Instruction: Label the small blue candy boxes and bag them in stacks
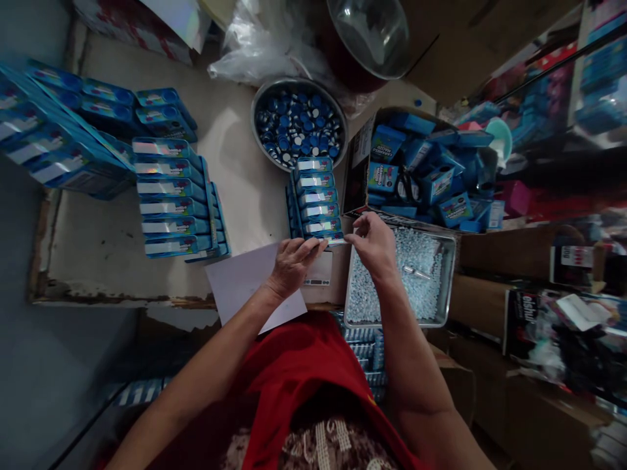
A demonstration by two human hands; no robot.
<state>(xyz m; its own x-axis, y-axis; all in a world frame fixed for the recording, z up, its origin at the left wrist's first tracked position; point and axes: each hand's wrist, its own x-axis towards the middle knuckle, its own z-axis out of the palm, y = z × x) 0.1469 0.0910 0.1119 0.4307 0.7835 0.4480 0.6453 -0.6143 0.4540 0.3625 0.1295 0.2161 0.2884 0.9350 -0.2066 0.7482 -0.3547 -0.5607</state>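
Both hands, left hand (294, 264) and right hand (373, 245), grip one small box (334, 240) between bowl (298, 124) of caps and tray (443, 287) of pellets.

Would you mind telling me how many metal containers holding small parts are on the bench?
2. A round metal bowl of blue caps sits at the back; a rectangular metal tray of pale pellets lies under the right hand. Others may be hidden.

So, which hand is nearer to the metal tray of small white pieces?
The right hand. It is over the upper left corner of the metal tray, pinching the small blue box. The left hand holds the same box from farther left, above the white paper.
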